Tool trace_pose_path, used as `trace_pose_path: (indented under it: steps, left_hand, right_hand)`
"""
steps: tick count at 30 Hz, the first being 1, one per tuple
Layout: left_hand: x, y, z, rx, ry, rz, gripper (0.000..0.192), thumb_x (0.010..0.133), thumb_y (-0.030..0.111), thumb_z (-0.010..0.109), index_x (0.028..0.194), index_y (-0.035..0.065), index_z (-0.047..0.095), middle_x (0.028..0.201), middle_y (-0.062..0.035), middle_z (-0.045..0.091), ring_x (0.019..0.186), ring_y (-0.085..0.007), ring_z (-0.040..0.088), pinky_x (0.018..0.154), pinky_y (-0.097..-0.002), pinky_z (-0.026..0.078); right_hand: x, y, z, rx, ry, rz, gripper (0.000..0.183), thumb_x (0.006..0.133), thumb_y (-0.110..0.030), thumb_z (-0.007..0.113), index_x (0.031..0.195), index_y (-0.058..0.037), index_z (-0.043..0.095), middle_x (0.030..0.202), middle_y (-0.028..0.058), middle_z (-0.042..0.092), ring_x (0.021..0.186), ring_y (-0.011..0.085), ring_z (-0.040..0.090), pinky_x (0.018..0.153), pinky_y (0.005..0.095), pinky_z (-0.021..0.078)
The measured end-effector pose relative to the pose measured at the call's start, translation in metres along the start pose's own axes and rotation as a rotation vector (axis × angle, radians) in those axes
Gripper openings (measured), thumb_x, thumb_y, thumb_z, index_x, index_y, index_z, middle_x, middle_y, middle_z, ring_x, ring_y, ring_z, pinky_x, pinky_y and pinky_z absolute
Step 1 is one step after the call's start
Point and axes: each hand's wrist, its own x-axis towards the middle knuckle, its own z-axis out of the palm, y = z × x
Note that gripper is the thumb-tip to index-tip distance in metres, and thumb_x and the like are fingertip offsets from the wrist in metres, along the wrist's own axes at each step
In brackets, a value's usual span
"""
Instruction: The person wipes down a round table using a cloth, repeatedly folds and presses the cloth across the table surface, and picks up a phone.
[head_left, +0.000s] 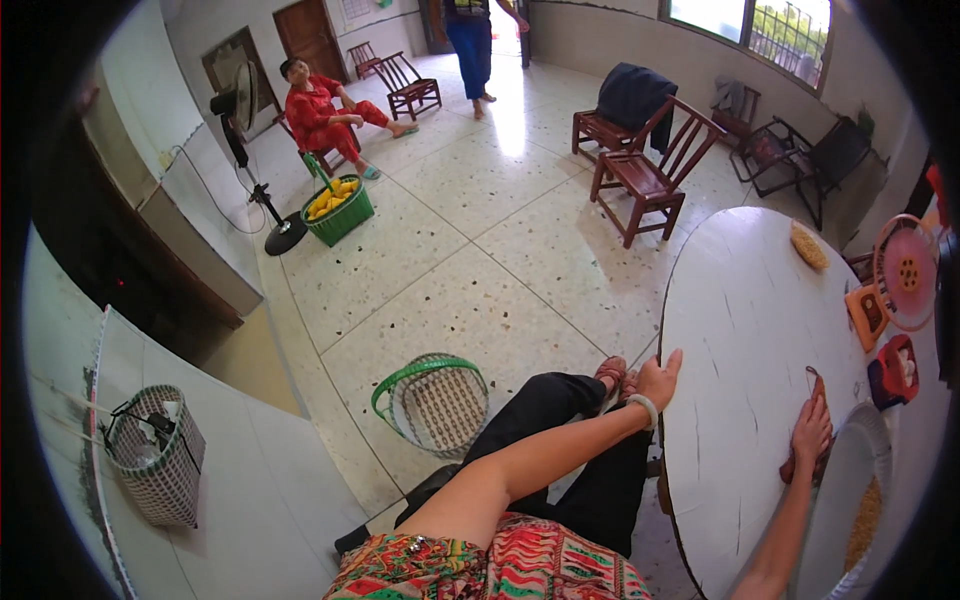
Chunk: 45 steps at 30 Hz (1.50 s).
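My left hand (658, 384), with a pale bangle on its wrist, grasps the near edge of a white oval table (720, 315). Part of its fingers is hidden. On the tabletop, my right hand (812, 431) lies over a reddish-brown case (819, 390) with a wrist strap; the hand covers most of it. Close to the right forearm is a large pale basin (874, 442) holding golden grain (866, 525). A small oblong heap of similar grain (808, 246) sits at the table's far end.
A pink fan (907, 274), an orange device (866, 319) and a red-and-blue container (894, 373) line the table's right side. Baskets (439, 409) (341, 225), chairs (641, 172) and a pedestal fan (285, 232) occupy the floor. One person (319, 112) sits; another (471, 52) stands.
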Motion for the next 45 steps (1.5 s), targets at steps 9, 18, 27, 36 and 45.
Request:
trace_pose_path:
  steps: [9,18,27,36,45]
  left_hand:
    - [0.009,-0.021,0.004,-0.03,-0.006,0.101,0.058,0.09,0.048,0.053,0.105,-0.0074,0.06,0.097,-0.0263,0.065,0.097,-0.0395,0.062,0.083,-0.0394,0.047]
    - [-0.001,0.0,0.003,0.067,0.028,0.093,0.056,0.092,0.045,0.053,0.098,-0.0105,0.062,0.088,-0.0225,0.067,0.085,-0.0308,0.064,0.077,-0.0356,0.047]
    - [-0.006,0.013,-0.004,-0.008,-0.015,0.074,0.06,0.092,0.047,0.052,0.1,-0.0113,0.061,0.09,-0.0253,0.066,0.088,-0.034,0.064,0.08,-0.0368,0.047]
    - [-0.003,0.008,-0.006,0.049,0.021,0.06,0.068,0.088,0.055,0.052,0.1,-0.0119,0.06,0.096,-0.0311,0.063,0.096,-0.0412,0.062,0.082,-0.0417,0.047]
    - [-0.001,-0.004,-0.001,0.046,0.1,0.088,0.061,0.086,0.05,0.058,0.093,-0.0099,0.063,0.091,-0.0324,0.063,0.092,-0.0448,0.061,0.077,-0.0442,0.048]
  right_hand:
    - [0.055,-0.009,0.007,-0.055,0.083,0.07,0.06,0.096,-0.057,0.026,0.146,-0.0249,0.031,0.146,0.0128,0.036,0.131,0.0386,0.034,0.108,0.0518,0.0238]
    - [0.057,0.0,0.004,-0.095,0.058,-0.052,0.061,0.097,-0.055,0.026,0.147,-0.0198,0.029,0.147,0.0152,0.033,0.133,0.0391,0.031,0.108,0.0536,0.0217]
    - [-0.038,-0.003,-0.016,0.058,-0.06,-0.27,0.06,0.099,-0.05,0.028,0.149,-0.0188,0.023,0.154,0.0157,0.021,0.141,0.0365,0.017,0.113,0.0504,0.0086]
    - [-0.164,0.033,-0.035,0.131,0.005,-0.673,0.055,0.097,-0.031,0.039,0.144,-0.0047,0.03,0.148,0.0222,0.028,0.137,0.0393,0.023,0.112,0.0496,0.0123]
    - [-0.261,0.051,-0.064,0.092,0.12,-0.746,0.054,0.096,-0.032,0.043,0.142,-0.006,0.035,0.143,0.0241,0.035,0.131,0.0428,0.031,0.109,0.0526,0.0215]
